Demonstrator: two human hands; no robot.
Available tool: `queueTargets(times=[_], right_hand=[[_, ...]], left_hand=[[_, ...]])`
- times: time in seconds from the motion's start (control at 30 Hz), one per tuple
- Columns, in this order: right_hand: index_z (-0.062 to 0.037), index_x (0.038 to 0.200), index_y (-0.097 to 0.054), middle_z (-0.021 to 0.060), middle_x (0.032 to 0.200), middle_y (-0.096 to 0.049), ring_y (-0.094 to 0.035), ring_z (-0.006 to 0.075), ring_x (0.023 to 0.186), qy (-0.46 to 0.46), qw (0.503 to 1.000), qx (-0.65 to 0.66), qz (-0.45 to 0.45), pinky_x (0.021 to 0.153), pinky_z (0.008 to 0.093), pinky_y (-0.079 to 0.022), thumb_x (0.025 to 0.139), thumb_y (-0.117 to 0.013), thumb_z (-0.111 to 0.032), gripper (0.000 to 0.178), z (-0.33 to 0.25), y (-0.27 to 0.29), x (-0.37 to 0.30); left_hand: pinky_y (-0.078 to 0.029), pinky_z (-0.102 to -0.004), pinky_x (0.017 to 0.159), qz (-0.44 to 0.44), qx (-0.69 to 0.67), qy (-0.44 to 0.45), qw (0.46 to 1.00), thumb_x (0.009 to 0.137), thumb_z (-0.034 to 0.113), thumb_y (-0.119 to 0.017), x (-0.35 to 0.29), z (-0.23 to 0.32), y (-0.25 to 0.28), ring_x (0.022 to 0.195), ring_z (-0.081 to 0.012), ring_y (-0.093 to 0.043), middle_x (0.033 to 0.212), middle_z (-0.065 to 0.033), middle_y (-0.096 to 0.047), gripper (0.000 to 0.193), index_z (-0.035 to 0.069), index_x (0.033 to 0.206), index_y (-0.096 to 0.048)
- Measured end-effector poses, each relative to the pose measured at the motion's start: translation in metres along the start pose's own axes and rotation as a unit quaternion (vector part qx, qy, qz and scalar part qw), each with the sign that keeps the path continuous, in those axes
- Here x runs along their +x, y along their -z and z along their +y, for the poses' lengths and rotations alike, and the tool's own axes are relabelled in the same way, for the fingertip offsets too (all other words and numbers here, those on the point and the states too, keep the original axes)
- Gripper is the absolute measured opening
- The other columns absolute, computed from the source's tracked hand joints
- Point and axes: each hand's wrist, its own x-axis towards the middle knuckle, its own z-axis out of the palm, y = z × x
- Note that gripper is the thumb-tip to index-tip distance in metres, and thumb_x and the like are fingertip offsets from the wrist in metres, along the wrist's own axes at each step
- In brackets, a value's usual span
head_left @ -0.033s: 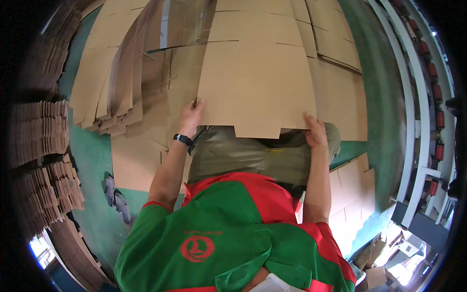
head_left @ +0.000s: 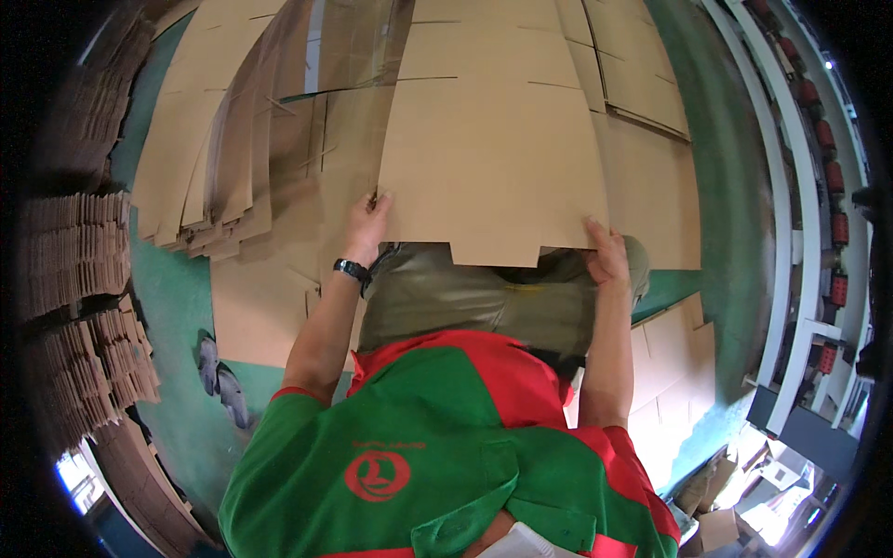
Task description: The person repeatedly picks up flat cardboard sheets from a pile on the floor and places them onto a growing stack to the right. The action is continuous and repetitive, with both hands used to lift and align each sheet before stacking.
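Note:
A large flat cardboard sheet (head_left: 493,158) with slots and a tab on its near edge lies in front of me, its near end over my lap. My left hand (head_left: 368,223) grips its left edge near the corner, thumb on top. At the right near corner, my right hand (head_left: 606,253) holds the sheet with the thumb on top and the other fingers mostly hidden underneath. More cardboard sheets (head_left: 651,186) lie under and beside it. To the left, a stack of overlapping cardboard sheets (head_left: 200,158) fans out.
Tall stacks of folded cardboard (head_left: 74,246) line the far left. A pair of dark shoes (head_left: 223,381) sits on the green floor (head_left: 177,316). At right runs a metal-framed roller conveyor (head_left: 786,186). Another cardboard piece (head_left: 674,358) lies by my right side.
The near end of the sheet and both hands have shifted very slightly to the right. The grip of both hands looks the same.

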Motion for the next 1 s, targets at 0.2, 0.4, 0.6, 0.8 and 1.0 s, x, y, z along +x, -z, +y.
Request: queueTargets(times=[0.2, 0.4, 0.6, 0.8, 1.0], right_hand=[[-0.0044, 0.120, -0.058, 0.0059, 0.108, -0.066, -0.065, 0.0167, 0.098, 0.073, 0.994, -0.082, 0.014, 0.077, 0.0319, -0.054, 0.085, -0.073, -0.020, 0.042, -0.074, 0.032, -0.028], [-0.0009, 0.119, -0.060, 0.0064, 0.107, -0.068, -0.066, 0.0169, 0.093, 0.140, 0.978, -0.152, 0.040, 0.082, 0.0319, -0.053, 0.084, -0.073, -0.018, 0.041, -0.151, 0.057, -0.066], [0.0003, 0.115, -0.063, 0.0079, 0.106, -0.068, -0.065, 0.0160, 0.094, 0.199, 0.954, -0.219, 0.043, 0.086, 0.0320, -0.051, 0.082, -0.075, -0.020, 0.041, -0.214, 0.082, -0.119], [0.0003, 0.115, -0.063, 0.0074, 0.106, -0.069, -0.065, 0.0165, 0.095, 0.267, 0.923, -0.255, 0.110, 0.086, 0.0307, -0.050, 0.080, -0.077, -0.022, 0.043, -0.266, 0.152, -0.188], [0.0009, 0.114, -0.064, 0.0053, 0.102, -0.069, -0.063, 0.0133, 0.093, 0.216, 0.898, -0.363, 0.121, 0.086, 0.0291, -0.048, 0.078, -0.080, -0.025, 0.047, -0.311, 0.218, -0.272]], left_hand=[[-0.048, -0.0297, 0.090, -0.093, -0.144, 0.026, 0.985, 0.096, 0.015, -0.060, -0.039, 0.001, -0.042, 0.101, -0.0133, -0.059, 0.114, -0.0076, -0.064, 0.027, -0.001, 0.117, -0.058], [-0.051, -0.0318, 0.090, -0.220, -0.154, 0.071, 0.961, 0.094, 0.018, -0.064, -0.077, 0.012, -0.090, 0.101, -0.0172, -0.063, 0.114, -0.0108, -0.065, 0.037, -0.002, 0.122, -0.052], [-0.054, -0.0262, 0.079, -0.326, -0.081, 0.073, 0.939, 0.095, 0.021, -0.064, -0.095, 0.022, -0.127, 0.090, -0.0116, -0.064, 0.103, -0.0074, -0.066, 0.034, -0.001, 0.118, -0.052], [-0.056, -0.0313, 0.076, -0.336, -0.250, 0.146, 0.897, 0.098, 0.038, -0.055, -0.046, 0.040, -0.176, 0.087, -0.0195, -0.067, 0.109, -0.0089, -0.064, 0.041, 0.007, 0.124, -0.048], [-0.056, -0.0347, 0.082, -0.322, -0.363, 0.159, 0.860, 0.098, 0.029, -0.057, 0.002, 0.058, -0.244, 0.094, -0.0193, -0.064, 0.113, -0.0057, -0.061, 0.034, 0.013, 0.126, -0.044]])
